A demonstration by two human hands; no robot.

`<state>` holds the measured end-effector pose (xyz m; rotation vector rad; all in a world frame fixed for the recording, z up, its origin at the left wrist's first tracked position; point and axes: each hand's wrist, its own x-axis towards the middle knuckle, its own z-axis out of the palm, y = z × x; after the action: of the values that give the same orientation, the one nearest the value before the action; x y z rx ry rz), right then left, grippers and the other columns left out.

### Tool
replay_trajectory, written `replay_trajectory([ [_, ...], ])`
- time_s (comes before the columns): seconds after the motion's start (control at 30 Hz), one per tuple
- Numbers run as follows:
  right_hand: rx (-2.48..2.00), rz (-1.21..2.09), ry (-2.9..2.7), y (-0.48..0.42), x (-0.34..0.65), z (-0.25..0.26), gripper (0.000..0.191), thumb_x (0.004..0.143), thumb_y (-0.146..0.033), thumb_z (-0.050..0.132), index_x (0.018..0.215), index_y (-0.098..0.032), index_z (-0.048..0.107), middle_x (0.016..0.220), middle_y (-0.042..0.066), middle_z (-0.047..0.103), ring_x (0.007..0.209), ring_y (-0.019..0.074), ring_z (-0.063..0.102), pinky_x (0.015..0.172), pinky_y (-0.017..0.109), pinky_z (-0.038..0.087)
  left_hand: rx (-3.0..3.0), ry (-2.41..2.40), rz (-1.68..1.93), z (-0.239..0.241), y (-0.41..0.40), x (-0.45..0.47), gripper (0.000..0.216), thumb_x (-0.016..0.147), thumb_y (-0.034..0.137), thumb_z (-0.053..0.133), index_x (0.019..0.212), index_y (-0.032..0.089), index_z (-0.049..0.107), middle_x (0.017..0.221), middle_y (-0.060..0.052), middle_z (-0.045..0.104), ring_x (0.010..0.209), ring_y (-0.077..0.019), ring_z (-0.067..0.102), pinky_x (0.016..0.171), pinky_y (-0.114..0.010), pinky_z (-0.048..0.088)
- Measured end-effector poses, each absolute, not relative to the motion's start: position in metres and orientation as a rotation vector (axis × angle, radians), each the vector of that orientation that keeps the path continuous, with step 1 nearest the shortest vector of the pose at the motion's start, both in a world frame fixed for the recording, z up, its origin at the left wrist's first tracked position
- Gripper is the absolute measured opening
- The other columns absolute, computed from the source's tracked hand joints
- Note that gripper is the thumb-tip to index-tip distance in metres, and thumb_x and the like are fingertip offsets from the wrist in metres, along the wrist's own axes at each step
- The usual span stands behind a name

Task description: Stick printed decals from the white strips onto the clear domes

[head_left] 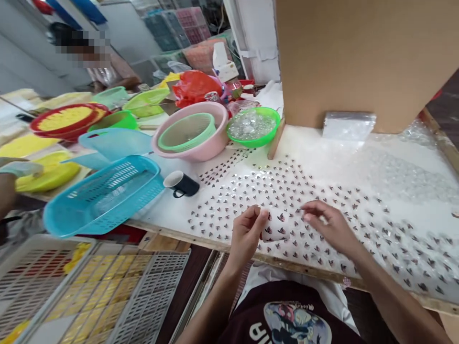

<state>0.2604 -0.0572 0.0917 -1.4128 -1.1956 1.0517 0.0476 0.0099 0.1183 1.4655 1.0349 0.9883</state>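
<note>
My left hand [247, 231] pinches a small whitish sticker sheet [275, 225] by its left edge, thumb on top. Dark, reddish, butterfly-like figures are printed on it. To its right, my right hand [328, 227] hovers over the table with thumb and forefinger drawn together. Whatever is between those fingertips, if anything, is too small to make out. Below and around both hands, many small clear pieces bearing the same dark figure [244, 195] lie in rows on the white tabletop [304, 150].
Left of the rows are a dark mug [182, 184] on its side and a blue basket [103, 200]. Behind stand a pink basin [218, 129] and a green bowl [256, 141] of clear pieces. A cardboard panel [358, 62] rises at the back. Another person [118, 71] is at far left.
</note>
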Motion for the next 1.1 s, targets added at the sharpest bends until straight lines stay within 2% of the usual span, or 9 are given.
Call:
replay_trajectory([
  [0.1,-1.211,1.162,-1.213,-0.053,0.224,0.116,0.034,0.084,-0.044,0.069,0.112,-0.025,0.066,0.09,0.004,0.065,0.082,0.0172,0.06,0.069,0.03,0.051,1.519,1.065,0.969,0.126,0.0,0.049,0.044,0.087,0.05,0.061,0.061,0.018,0.044,0.054,0.005,0.035,0.049,-0.008,0.031,0.044,-0.02,0.027],
  [0.2,-1.178,1.185,-1.167,-0.053,0.216,0.123,0.029,0.082,-0.042,0.071,0.102,-0.022,0.067,0.075,0.0,0.06,0.069,0.0136,0.055,0.062,0.027,0.046,1.582,1.117,0.974,0.135,-0.005,0.044,0.045,0.087,0.048,0.061,0.058,0.017,0.045,0.054,0.004,0.034,0.051,-0.0083,0.029,0.045,-0.02,0.026],
  [0.33,-1.167,1.285,-1.064,-0.056,0.213,0.12,0.023,0.081,-0.041,0.072,0.089,-0.021,0.065,0.066,-0.002,0.057,0.061,0.0116,0.052,0.058,0.025,0.043,1.585,1.127,0.96,0.138,-0.008,0.04,0.042,0.086,0.043,0.061,0.057,0.016,0.047,0.053,0.004,0.035,0.05,-0.0079,0.031,0.045,-0.02,0.027],
  [0.43,-1.147,1.344,-0.963,-0.059,0.209,0.114,0.026,0.081,-0.044,0.071,0.084,-0.02,0.063,0.063,-0.003,0.056,0.058,0.0115,0.053,0.057,0.025,0.044,1.492,1.059,0.888,0.136,-0.01,0.04,0.026,0.083,0.041,0.066,0.077,0.016,0.061,0.062,0.003,0.051,0.055,-0.0097,0.044,0.049,-0.019,0.037],
  [0.5,-1.128,1.37,-0.927,-0.061,0.207,0.11,0.027,0.08,-0.045,0.071,0.083,-0.02,0.062,0.064,-0.002,0.056,0.059,0.0118,0.053,0.057,0.025,0.044,1.44,1.033,0.839,0.134,-0.012,0.04,0.025,0.081,0.04,0.069,0.089,0.017,0.064,0.07,0.002,0.058,0.06,-0.0115,0.051,0.052,-0.02,0.042],
  [0.7,-1.235,1.184,-1.028,-0.062,0.203,0.104,0.022,0.083,-0.042,0.068,0.091,-0.022,0.065,0.064,-0.003,0.052,0.059,0.012,0.046,0.056,0.025,0.039,1.468,1.137,0.847,0.129,-0.014,0.037,0.026,0.082,0.039,0.068,0.075,0.014,0.063,0.061,0.002,0.052,0.055,-0.009,0.043,0.048,-0.018,0.036],
  [0.83,-1.284,1.005,-1.126,-0.062,0.202,0.105,0.015,0.085,-0.038,0.066,0.086,-0.023,0.067,0.065,-0.002,0.052,0.06,0.0127,0.044,0.057,0.027,0.038,1.512,1.182,0.85,0.126,-0.013,0.034,0.027,0.083,0.038,0.066,0.072,0.014,0.062,0.06,0.002,0.05,0.055,-0.0089,0.04,0.047,-0.018,0.033],
  [1.0,-1.268,0.924,-1.073,-0.062,0.201,0.105,0.016,0.086,-0.038,0.064,0.083,-0.023,0.064,0.071,0.0,0.055,0.064,0.0142,0.046,0.061,0.029,0.041,1.577,1.206,0.867,0.122,-0.013,0.035,0.031,0.084,0.039,0.065,0.064,0.015,0.058,0.056,0.003,0.042,0.053,-0.0085,0.034,0.046,-0.019,0.028],
  [1.1,-1.218,0.891,-1.012,-0.059,0.199,0.107,0.017,0.086,-0.037,0.065,0.097,-0.024,0.061,0.078,0.001,0.057,0.071,0.0153,0.05,0.068,0.03,0.044,1.587,1.209,0.847,0.122,-0.015,0.036,0.033,0.084,0.039,0.063,0.062,0.016,0.056,0.054,0.004,0.04,0.051,-0.0084,0.032,0.046,-0.02,0.026],
])
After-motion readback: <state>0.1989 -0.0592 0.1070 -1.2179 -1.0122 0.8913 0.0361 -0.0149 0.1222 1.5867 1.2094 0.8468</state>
